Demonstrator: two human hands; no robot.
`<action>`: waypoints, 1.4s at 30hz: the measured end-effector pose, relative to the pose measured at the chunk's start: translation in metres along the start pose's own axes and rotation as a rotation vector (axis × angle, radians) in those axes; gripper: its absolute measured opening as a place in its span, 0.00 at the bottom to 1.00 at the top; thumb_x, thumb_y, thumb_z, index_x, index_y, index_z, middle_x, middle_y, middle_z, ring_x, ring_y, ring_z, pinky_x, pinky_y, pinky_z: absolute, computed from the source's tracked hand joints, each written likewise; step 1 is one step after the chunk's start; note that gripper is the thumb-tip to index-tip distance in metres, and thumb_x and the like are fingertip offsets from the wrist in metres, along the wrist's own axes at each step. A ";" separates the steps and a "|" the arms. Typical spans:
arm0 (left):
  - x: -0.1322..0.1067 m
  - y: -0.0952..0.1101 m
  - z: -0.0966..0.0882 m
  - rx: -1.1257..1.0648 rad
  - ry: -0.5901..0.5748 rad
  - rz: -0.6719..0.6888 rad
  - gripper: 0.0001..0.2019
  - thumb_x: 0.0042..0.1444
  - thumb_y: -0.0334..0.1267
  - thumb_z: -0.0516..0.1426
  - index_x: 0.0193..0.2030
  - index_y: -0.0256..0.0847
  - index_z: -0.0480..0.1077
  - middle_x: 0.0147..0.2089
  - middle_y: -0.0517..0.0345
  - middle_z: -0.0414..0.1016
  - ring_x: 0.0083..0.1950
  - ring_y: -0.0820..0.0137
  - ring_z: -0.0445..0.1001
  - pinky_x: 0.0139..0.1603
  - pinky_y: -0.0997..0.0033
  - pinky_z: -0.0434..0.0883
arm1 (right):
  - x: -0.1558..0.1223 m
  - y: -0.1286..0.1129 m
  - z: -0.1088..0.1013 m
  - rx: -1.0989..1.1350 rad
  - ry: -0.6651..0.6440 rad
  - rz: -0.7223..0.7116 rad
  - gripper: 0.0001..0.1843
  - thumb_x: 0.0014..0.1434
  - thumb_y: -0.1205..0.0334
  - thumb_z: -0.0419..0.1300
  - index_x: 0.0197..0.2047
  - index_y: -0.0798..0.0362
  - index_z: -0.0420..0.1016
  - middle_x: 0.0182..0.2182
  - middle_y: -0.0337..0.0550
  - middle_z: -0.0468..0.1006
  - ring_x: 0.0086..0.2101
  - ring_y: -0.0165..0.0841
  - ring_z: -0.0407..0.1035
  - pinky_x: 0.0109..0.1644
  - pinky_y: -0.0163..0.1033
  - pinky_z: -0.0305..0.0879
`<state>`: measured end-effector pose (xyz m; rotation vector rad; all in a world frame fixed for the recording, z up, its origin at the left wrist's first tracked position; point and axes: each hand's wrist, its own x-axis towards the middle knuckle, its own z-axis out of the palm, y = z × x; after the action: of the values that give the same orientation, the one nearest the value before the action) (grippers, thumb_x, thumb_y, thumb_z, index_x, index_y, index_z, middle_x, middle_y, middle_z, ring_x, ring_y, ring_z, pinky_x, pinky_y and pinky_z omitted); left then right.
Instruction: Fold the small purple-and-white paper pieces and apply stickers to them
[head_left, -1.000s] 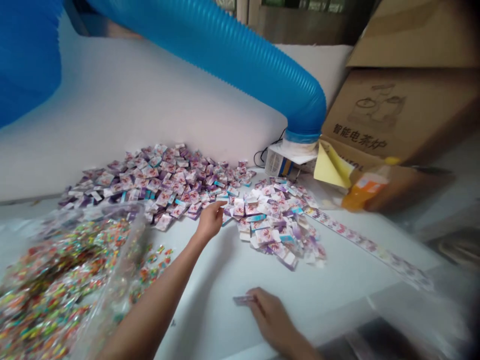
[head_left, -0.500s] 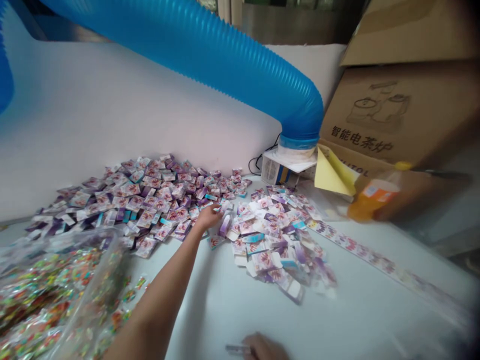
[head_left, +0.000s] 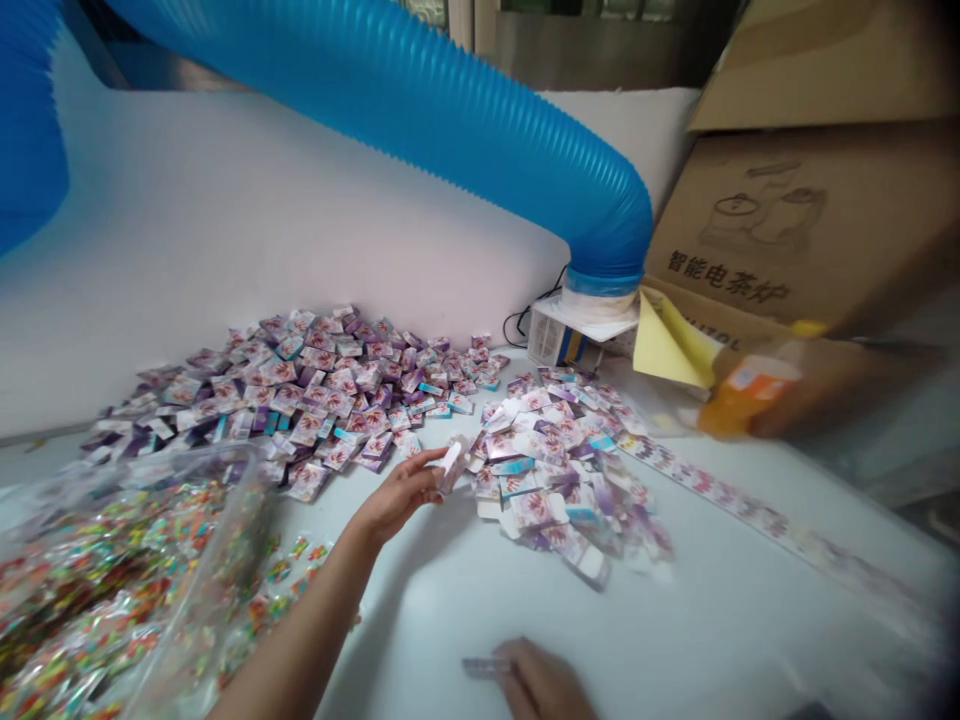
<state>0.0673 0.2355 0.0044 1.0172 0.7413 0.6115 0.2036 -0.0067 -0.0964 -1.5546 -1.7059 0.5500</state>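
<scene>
My left hand (head_left: 405, 490) pinches a small printed carton (head_left: 452, 464) with a white flap standing up at its top. It is held just above the table, between two heaps of small purple-and-white cartons. The left heap (head_left: 330, 385) holds closed-looking cartons; the right heap (head_left: 536, 455) has several with loose flaps. At the bottom edge, my right hand (head_left: 544, 680) is closed on a small flat greyish piece (head_left: 484, 666), too blurred to name. Part of that hand is cut off by the frame.
A clear plastic container (head_left: 187, 580) of colourful wrapped packets stands at the lower left, loose packets beside it. A blue duct (head_left: 420, 110) hangs above a white box (head_left: 547, 335). At the right are brown cardboard boxes (head_left: 795, 230), an orange drink bottle (head_left: 750, 385) and a long printed strip (head_left: 720, 495).
My left hand has drawn back from the left heap toward me, and now holds a carton raised off the table. My right hand stays low with the flat piece. The view has shifted slightly.
</scene>
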 end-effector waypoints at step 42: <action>-0.224 -0.116 0.045 1.133 0.737 0.252 0.21 0.53 0.35 0.55 0.55 0.40 0.61 0.49 0.47 0.75 0.49 0.58 0.74 0.50 0.61 0.70 | 0.051 -0.139 -0.032 -0.384 -0.357 -0.188 0.12 0.63 0.65 0.52 0.47 0.49 0.73 0.35 0.42 0.75 0.37 0.34 0.69 0.39 0.35 0.59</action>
<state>-0.0208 -0.0029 -0.0277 1.9759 1.7262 0.8045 0.1388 0.0135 0.0391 -1.5967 -2.3124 0.4380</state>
